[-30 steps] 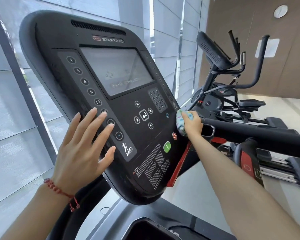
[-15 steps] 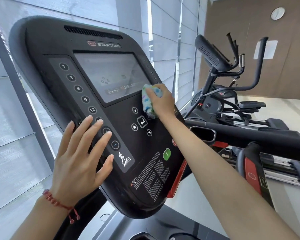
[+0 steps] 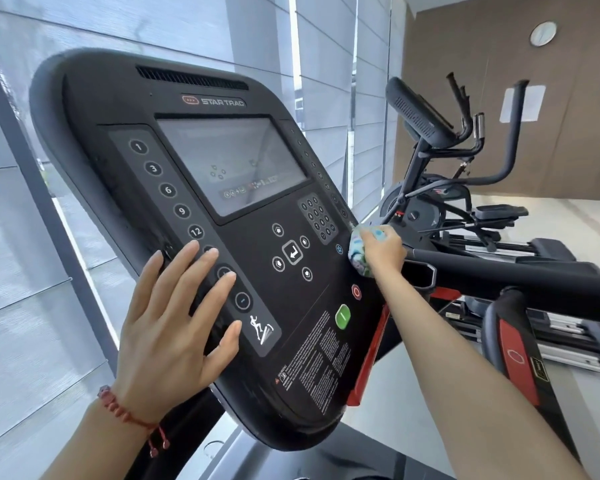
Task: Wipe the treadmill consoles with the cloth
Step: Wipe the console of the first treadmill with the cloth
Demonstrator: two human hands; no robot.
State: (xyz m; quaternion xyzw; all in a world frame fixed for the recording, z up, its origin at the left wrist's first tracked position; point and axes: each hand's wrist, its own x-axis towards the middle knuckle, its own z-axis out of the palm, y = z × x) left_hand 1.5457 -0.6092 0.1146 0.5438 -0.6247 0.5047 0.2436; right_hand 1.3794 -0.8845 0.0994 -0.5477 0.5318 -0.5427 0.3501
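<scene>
Right hand (image 3: 383,251) with cloth (image 3: 359,251) is now at console (image 3: 312,368) right edge, off the keypad (image 3: 317,218) beside the screen.

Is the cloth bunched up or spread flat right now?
Bunched. The cloth is a wad gripped in the right hand against the console's right edge.

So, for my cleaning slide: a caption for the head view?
Right hand wipes the console's right edge with a cloth; left hand steadies it.

Black console (image 3: 222,306) tilted; left hand (image 3: 174,317) flat on it, cloth (image 3: 358,251) at right edge.
</scene>
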